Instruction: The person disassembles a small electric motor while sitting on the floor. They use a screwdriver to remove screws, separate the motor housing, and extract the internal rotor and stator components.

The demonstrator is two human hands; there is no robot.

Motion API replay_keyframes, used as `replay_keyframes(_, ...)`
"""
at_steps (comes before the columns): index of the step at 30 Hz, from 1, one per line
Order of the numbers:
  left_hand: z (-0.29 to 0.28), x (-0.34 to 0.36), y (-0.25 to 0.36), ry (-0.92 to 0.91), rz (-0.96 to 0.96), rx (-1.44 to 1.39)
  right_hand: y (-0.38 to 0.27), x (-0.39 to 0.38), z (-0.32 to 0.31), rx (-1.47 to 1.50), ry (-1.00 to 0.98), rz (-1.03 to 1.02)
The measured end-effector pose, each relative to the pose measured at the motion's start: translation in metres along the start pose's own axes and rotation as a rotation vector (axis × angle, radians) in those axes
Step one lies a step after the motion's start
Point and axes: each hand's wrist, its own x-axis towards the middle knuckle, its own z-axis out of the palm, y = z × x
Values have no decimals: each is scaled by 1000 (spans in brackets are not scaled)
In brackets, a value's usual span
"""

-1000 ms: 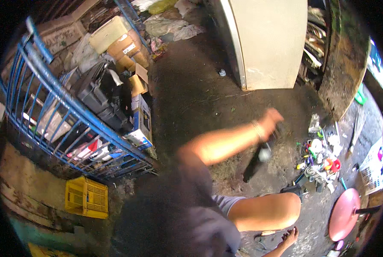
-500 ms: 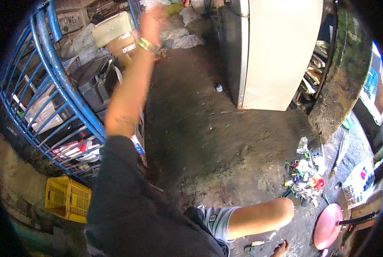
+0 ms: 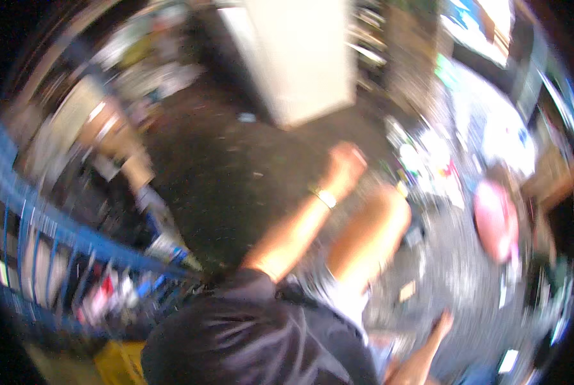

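My left hand (image 3: 346, 163), smeared by motion, hangs in the air above the dark floor beside my bent bare knee (image 3: 389, 208). A band (image 3: 325, 197) circles its wrist. Its fingers look drawn in, but blur hides whether anything is in them. Lower right, what seems to be my right hand (image 3: 442, 323) reaches over the grey floor, small and blurred. Its fingers cannot be made out. Nearest to it is a small pale flat piece (image 3: 407, 290) on the floor. Beyond my knee spreads a heap of mixed small items (image 3: 428, 157).
A tall off-white cabinet-like unit (image 3: 306, 58) stands ahead. A blue barred frame (image 3: 75, 237) is at the left, with clutter behind it and a yellow crate (image 3: 121, 362) below. Cardboard boxes (image 3: 110, 125) lie beyond. A pink round object (image 3: 495, 218) sits at the right.
My left hand has come down from the upper left to beside my knee. The view has swung to the right, so the cabinet-like unit and pink object sit farther left or higher.
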Motion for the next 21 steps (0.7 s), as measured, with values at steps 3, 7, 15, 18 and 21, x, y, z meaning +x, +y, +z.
replay_keyframes(3,-54,74,7,56,-304,-316,-14,-51,-18,88,155,70)
replay_keyframes(7,-64,140,91,70,-153,-955,-25,-82,9,40,209,281)
replay_keyframes(15,203,-49,259,-831,-367,-824,-28,-121,66,-406,-59,320)
replay_keyframes(18,269,-105,240,-922,-425,-224,-22,-128,80,-687,-66,109)
replay_keyframes(21,316,-103,203,-988,-475,62,-14,-135,108,-796,-79,91)
